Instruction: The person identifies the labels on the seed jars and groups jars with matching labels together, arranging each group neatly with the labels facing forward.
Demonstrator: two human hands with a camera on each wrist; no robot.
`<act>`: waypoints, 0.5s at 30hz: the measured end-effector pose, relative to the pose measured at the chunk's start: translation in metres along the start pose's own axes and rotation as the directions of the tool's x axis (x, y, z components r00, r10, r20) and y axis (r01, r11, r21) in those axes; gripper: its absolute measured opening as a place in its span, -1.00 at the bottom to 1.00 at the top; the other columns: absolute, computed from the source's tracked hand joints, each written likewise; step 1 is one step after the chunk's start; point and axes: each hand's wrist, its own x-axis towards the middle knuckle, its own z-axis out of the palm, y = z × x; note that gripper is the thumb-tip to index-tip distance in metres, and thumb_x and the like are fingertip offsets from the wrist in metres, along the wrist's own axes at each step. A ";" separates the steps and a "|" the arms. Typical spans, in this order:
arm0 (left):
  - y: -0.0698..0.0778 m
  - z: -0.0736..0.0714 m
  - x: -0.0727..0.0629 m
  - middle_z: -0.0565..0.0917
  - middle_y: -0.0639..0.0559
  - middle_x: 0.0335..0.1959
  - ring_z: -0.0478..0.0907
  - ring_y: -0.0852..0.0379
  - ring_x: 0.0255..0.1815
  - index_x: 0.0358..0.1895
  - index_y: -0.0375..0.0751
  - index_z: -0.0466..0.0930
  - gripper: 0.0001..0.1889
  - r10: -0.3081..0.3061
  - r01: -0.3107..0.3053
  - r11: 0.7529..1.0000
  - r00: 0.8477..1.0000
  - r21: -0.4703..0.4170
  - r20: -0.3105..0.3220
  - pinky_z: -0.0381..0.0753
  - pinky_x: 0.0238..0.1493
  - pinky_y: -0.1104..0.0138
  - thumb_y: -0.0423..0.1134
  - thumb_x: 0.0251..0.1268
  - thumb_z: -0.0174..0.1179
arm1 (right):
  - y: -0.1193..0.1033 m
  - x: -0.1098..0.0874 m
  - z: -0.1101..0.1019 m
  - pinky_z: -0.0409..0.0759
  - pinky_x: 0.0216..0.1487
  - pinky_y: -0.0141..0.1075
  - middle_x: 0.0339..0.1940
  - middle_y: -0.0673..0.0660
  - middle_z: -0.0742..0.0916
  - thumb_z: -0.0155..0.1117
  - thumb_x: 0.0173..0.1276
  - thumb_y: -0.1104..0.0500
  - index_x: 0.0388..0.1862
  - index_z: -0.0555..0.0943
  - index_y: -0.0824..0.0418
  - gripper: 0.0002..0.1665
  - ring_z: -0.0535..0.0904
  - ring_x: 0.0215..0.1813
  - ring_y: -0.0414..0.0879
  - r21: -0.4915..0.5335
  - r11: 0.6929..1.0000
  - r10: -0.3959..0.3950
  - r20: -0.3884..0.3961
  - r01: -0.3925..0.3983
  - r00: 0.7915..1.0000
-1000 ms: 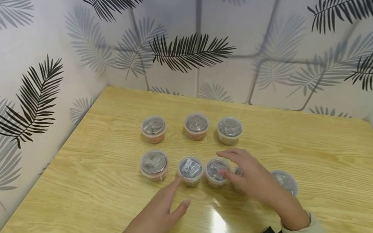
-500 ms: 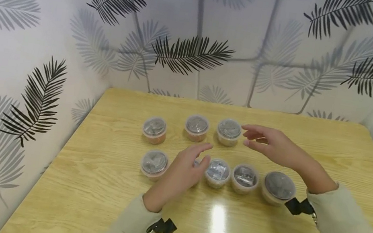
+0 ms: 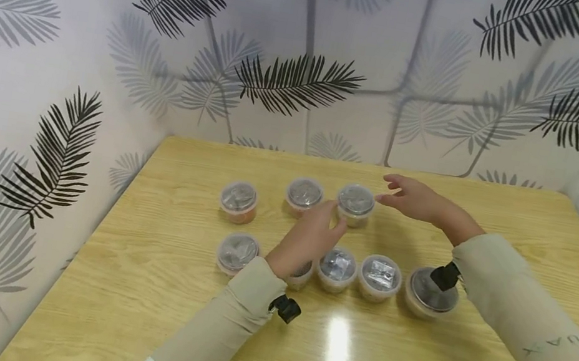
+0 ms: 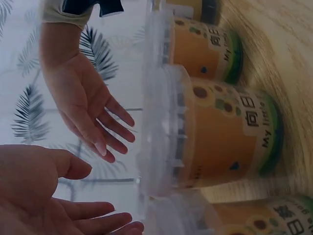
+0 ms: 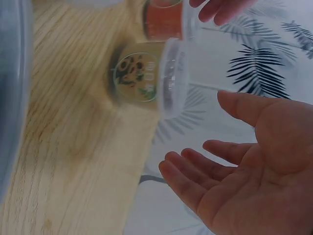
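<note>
My left hand [image 3: 313, 235] reaches over the front row of small round lidded tubs, its fingers beside the back right tub [image 3: 356, 202]. The back middle tub [image 3: 304, 193] is partly behind it. On the other side of the back right tub is my right hand [image 3: 414, 201], fingers loosely bent, thumb toward the lid. In the right wrist view, that tub [image 5: 139, 76] has a tan body with a round label and stands apart from the right hand [image 5: 254, 161]. The left wrist view has the left hand [image 4: 58, 196] holding nothing, near orange-labelled tubs [image 4: 225, 132].
A back left tub [image 3: 239, 199] stands alone. The front row has a left tub [image 3: 237, 252], one partly under my left arm, two more tubs [image 3: 337, 268] [image 3: 379, 277] and a larger tub [image 3: 431, 291] near my right sleeve. A patterned wall [image 3: 345, 113] borders the wooden table [image 3: 133, 307].
Both hands have moved away from the front row toward the back right tub. The left hand went forward and right; the right hand went back and to the right of that tub.
</note>
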 end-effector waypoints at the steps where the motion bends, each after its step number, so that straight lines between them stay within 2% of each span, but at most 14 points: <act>1: -0.002 0.001 0.003 0.32 -0.16 0.31 0.32 0.00 0.26 0.36 -0.35 0.17 -0.44 -0.016 0.016 1.000 1.000 -0.010 0.013 0.38 0.18 0.19 -0.05 0.46 -0.12 | 0.000 0.003 0.001 0.27 0.20 0.15 0.37 0.46 0.17 0.00 0.45 -0.03 0.46 -0.07 0.37 -0.17 0.15 0.33 0.35 -0.005 1.000 0.008 0.015 -0.008 1.000; 3: -0.005 0.003 0.009 0.46 -0.15 0.17 0.46 0.00 0.09 0.33 -0.34 0.21 -0.47 -0.032 0.033 0.999 0.999 -0.037 0.036 0.48 0.05 0.20 -0.07 0.45 -0.10 | 0.002 0.010 0.005 0.26 0.21 0.15 0.39 0.47 0.11 0.02 0.44 -0.05 0.46 -0.13 0.37 -0.12 0.12 0.34 0.36 -0.009 1.000 0.017 0.053 -0.016 0.998; 5: -0.008 0.005 0.013 0.53 -0.13 -0.04 0.54 0.04 -0.18 0.30 -0.35 0.23 -0.50 -0.041 0.044 0.996 0.998 -0.074 0.051 0.56 -0.19 0.24 -0.10 0.45 -0.08 | 0.003 0.017 0.009 0.26 0.22 0.14 0.40 0.48 0.07 0.05 0.43 -0.04 0.46 -0.17 0.38 -0.08 0.12 0.34 0.37 -0.007 1.000 0.014 0.089 -0.014 0.996; 8: -0.011 0.009 0.020 0.49 -0.07 -0.37 0.45 0.11 -0.57 0.28 -0.40 0.20 -0.51 -0.043 0.054 0.988 0.996 -0.145 0.076 0.48 -0.58 0.31 -0.14 0.44 -0.06 | 0.008 0.026 0.015 0.31 0.20 0.11 0.39 0.48 0.10 0.13 0.39 -0.01 0.46 -0.16 0.40 -0.04 0.18 0.31 0.37 0.010 1.000 -0.011 0.121 0.010 0.993; 11: -0.014 0.012 0.026 0.49 -0.03 -0.45 0.41 0.17 -0.65 0.26 -0.42 0.16 -0.47 -0.076 0.090 0.984 0.992 -0.152 0.096 0.41 -0.68 0.37 -0.08 0.44 -0.06 | 0.012 0.032 0.019 0.36 0.17 0.07 0.33 0.48 0.21 0.19 0.35 0.06 0.43 -0.06 0.41 -0.09 0.27 0.26 0.35 0.031 0.999 -0.046 0.129 0.043 0.991; 15: -0.018 0.016 0.035 0.55 -0.02 -0.45 0.49 0.18 -0.60 0.38 -0.40 -0.01 -0.32 -0.135 0.146 0.984 0.984 -0.099 0.117 0.45 -0.59 0.35 0.02 0.42 -0.07 | 0.012 0.037 0.022 0.39 0.14 0.05 0.26 0.47 0.30 0.27 0.29 0.07 0.40 0.01 0.39 -0.10 0.32 0.21 0.33 0.049 0.997 -0.059 0.141 0.052 0.988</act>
